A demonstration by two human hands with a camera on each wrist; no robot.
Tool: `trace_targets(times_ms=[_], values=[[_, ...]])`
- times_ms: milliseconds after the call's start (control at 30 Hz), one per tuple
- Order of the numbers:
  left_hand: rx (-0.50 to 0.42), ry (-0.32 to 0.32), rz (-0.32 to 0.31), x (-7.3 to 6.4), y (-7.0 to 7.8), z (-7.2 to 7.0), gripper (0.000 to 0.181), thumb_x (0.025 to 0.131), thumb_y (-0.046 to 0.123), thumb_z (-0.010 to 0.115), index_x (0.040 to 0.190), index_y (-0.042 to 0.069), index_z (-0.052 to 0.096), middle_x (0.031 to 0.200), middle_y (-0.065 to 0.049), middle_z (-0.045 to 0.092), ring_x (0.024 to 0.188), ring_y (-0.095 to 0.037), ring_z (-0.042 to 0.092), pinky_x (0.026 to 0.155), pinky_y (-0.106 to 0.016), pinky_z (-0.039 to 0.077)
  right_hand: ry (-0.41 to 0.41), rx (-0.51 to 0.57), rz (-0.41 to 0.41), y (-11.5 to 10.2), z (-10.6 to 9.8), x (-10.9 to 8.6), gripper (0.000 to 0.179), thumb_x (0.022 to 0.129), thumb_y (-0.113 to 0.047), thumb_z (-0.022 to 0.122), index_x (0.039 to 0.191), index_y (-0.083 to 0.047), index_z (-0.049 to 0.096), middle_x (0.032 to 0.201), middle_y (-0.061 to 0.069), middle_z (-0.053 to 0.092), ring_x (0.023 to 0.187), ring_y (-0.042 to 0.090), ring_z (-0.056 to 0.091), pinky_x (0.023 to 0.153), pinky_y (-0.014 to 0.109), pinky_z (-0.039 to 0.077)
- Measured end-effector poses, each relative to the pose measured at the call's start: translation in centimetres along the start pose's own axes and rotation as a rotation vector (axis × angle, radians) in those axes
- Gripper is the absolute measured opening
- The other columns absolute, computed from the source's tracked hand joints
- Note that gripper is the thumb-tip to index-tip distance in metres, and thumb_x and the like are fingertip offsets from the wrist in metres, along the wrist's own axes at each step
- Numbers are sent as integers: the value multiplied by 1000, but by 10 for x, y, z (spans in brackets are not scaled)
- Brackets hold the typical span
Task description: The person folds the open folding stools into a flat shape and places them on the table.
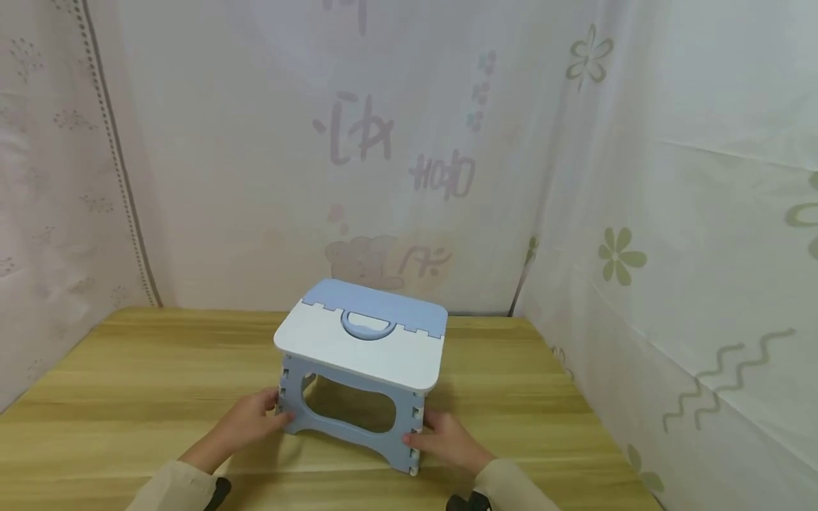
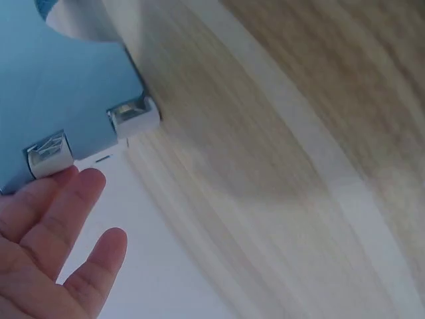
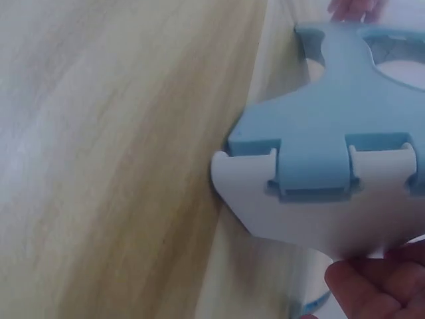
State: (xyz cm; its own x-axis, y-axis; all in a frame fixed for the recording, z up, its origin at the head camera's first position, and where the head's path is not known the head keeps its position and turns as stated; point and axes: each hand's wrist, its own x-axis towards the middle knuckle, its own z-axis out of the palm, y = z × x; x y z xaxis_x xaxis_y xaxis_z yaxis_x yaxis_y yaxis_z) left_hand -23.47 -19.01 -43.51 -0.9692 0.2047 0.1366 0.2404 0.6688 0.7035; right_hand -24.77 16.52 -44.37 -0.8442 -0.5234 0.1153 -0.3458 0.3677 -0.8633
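Observation:
A blue-and-white folding step stool (image 1: 364, 355) stands upright on its legs on the wooden table, turned slightly, with its carry handle (image 1: 368, 325) lying flat in the top. My left hand (image 1: 252, 419) holds its left side low down, thumb at the front leg and fingers by the side edge. In the left wrist view, fingertips (image 2: 83, 183) meet the hinged edge of the blue panel. Low on the opposite side, my right hand (image 1: 447, 441) grips the stool, its thumb on the front leg. In the right wrist view, fingers (image 3: 372, 282) touch the white side panel.
The wood-grain table (image 1: 160, 355) extends around the stool on all sides. A pale printed curtain (image 1: 255, 177) hangs behind it, and another with flower prints (image 1: 703, 248) borders the right side. Both forearms wear beige sleeves and dark wrist straps.

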Motion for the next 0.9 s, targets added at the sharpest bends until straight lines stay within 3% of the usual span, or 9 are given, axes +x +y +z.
trace_targets(times_ms=[67, 133, 267, 367, 433, 500, 567, 733, 900], values=[[-5, -23, 37, 0, 0, -2, 45, 84, 20, 70, 118, -9, 61, 101, -21, 69, 86, -30, 66, 71, -40, 53, -26, 18, 11, 0, -4, 1, 42, 87, -16, 68, 115, 14, 59, 108, 21, 67, 102, 29, 62, 86, 31, 49], [-30, -53, 75, -1, 1, -2, 39, 84, 18, 69, 112, -7, 65, 91, -16, 71, 69, -16, 61, 60, -30, 49, -59, 21, 19, 2, -9, 1, 42, 88, -17, 68, 116, 13, 59, 108, 20, 67, 99, 27, 64, 83, 30, 50], [-98, -109, 131, -3, 2, -1, 30, 84, 16, 68, 103, -6, 69, 81, -13, 72, 63, -11, 61, 54, -23, 45, -141, 7, 23, 8, -21, 2, 46, 91, -20, 64, 122, 13, 55, 112, 21, 66, 100, 25, 64, 83, 29, 49], [-100, -112, 152, -5, 4, 0, 17, 83, 16, 69, 79, 0, 69, 78, -9, 72, 68, -10, 65, 56, -23, 48, -165, 11, 53, 8, -27, 3, 50, 94, -21, 60, 126, 15, 50, 117, 24, 63, 104, 31, 63, 87, 38, 49], [-71, -104, 154, -6, 5, 0, 25, 83, 17, 69, 62, 6, 59, 61, -1, 65, 54, -4, 54, 48, -20, 40, -165, 34, 88, 6, -28, 2, 52, 95, -20, 58, 129, 16, 45, 121, 27, 59, 107, 36, 60, 90, 45, 47], [-44, -98, 151, -6, 5, 2, 35, 82, 18, 69, 55, 12, 47, 50, 8, 50, 46, 1, 38, 44, -19, 30, -151, 22, 106, 3, -28, 2, 51, 95, -19, 57, 129, 17, 45, 120, 28, 59, 108, 38, 60, 92, 49, 45], [-35, -99, 136, -6, 4, 4, 32, 81, 19, 70, 57, 12, 50, 49, 13, 42, 45, -1, 28, 43, -19, 24, -149, 16, 115, 2, -28, 2, 50, 95, -18, 57, 128, 18, 45, 120, 28, 59, 108, 38, 59, 92, 50, 45], [-72, -103, 132, -8, -2, 11, 14, 78, 17, 73, 77, 3, 71, 64, 2, 67, 54, -2, 50, 47, -22, 40, -161, 17, 125, 2, -28, 4, 50, 96, -16, 56, 129, 20, 43, 123, 30, 57, 112, 41, 56, 94, 53, 42], [-81, -91, 153, -11, -1, 11, 16, 76, 18, 74, 80, 2, 72, 67, -1, 69, 56, -1, 53, 49, -23, 43, -180, 15, 112, 1, -31, 5, 52, 96, -14, 55, 130, 22, 38, 127, 34, 51, 118, 46, 50, 98, 56, 37]])
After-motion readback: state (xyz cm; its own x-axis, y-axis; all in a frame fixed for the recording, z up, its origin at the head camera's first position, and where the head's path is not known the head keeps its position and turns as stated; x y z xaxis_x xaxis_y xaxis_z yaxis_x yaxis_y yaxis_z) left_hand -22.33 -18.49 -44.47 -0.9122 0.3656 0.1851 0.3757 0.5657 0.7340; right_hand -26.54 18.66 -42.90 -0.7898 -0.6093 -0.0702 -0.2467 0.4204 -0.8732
